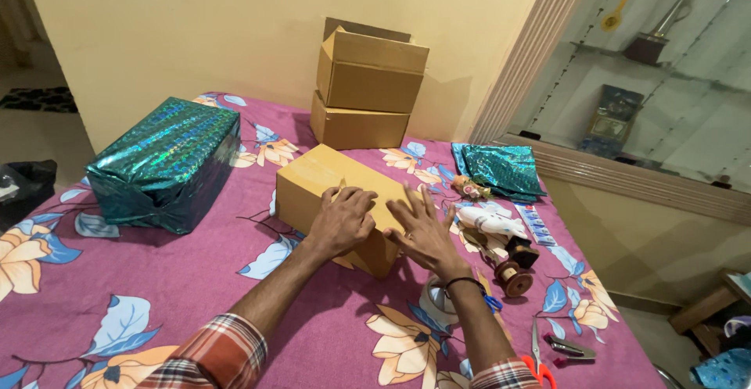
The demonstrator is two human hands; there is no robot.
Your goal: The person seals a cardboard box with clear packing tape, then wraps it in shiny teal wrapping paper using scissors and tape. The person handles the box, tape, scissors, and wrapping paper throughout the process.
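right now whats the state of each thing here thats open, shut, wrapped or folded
plain brown cardboard box: flaps shut, both hands flat on top
left hand: pressing box top
right hand: fingers spread on box
shiny teal wrapped box: fully wrapped
upper stacked cardboard box: flaps open
lower stacked cardboard box: shut
teal wrapping paper: folded

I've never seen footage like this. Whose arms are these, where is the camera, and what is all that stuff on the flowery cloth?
The camera sits on a person's head and looks down, so the arms are their own. The left hand and right hand both press flat on a plain cardboard box; nothing is gripped. It lies on a purple floral cloth. Around it: a box wrapped in shiny teal paper, two stacked cardboard boxes, folded teal paper, a tape roll, thread spools, scissors and a stapler.
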